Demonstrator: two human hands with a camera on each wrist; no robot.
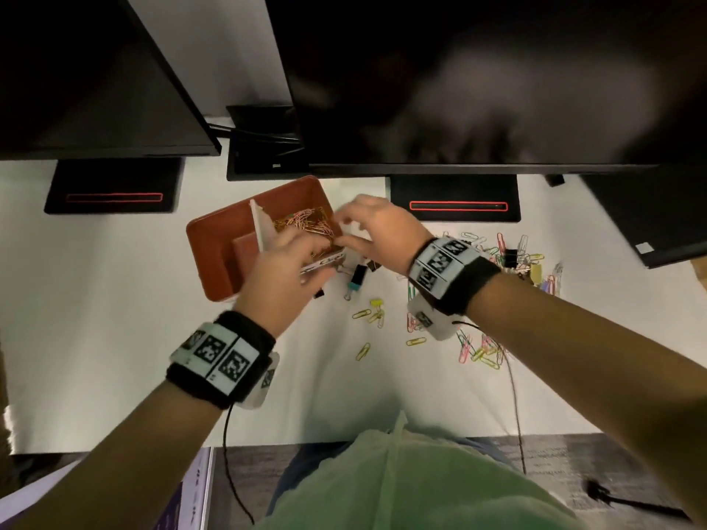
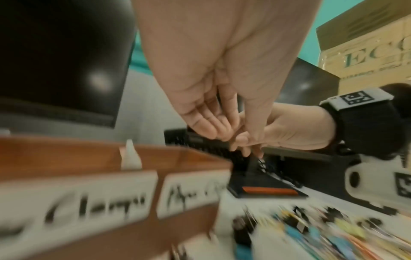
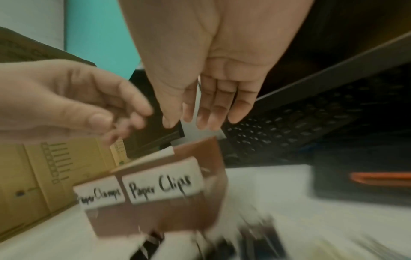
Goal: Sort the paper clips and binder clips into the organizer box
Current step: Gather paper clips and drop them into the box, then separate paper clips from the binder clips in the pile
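Note:
A brown organizer box (image 1: 214, 239) stands on the white table, split by a white divider (image 1: 260, 223). Its right compartment holds several coloured paper clips (image 1: 306, 221). The front labels read "Paper Clamps" (image 3: 100, 195) and "Paper Clips" (image 3: 164, 186). My left hand (image 1: 290, 262) hovers over the box's front right corner, fingers loosely bent, and nothing shows in it. Just above the right rim, my right hand (image 1: 371, 227) has straight fingers (image 3: 206, 109) that hold nothing. A black and teal binder clip (image 1: 357, 279) and a yellow one (image 1: 377, 302) lie right of the box.
Loose paper clips (image 1: 509, 258) and more binder clips are scattered across the table's right half. Two monitor stands (image 1: 111, 189) (image 1: 455, 198) sit behind the box under dark screens. A keyboard (image 3: 300, 119) and a cardboard carton (image 3: 44, 176) are nearby. The table's near edge (image 1: 306, 441) is close to my body.

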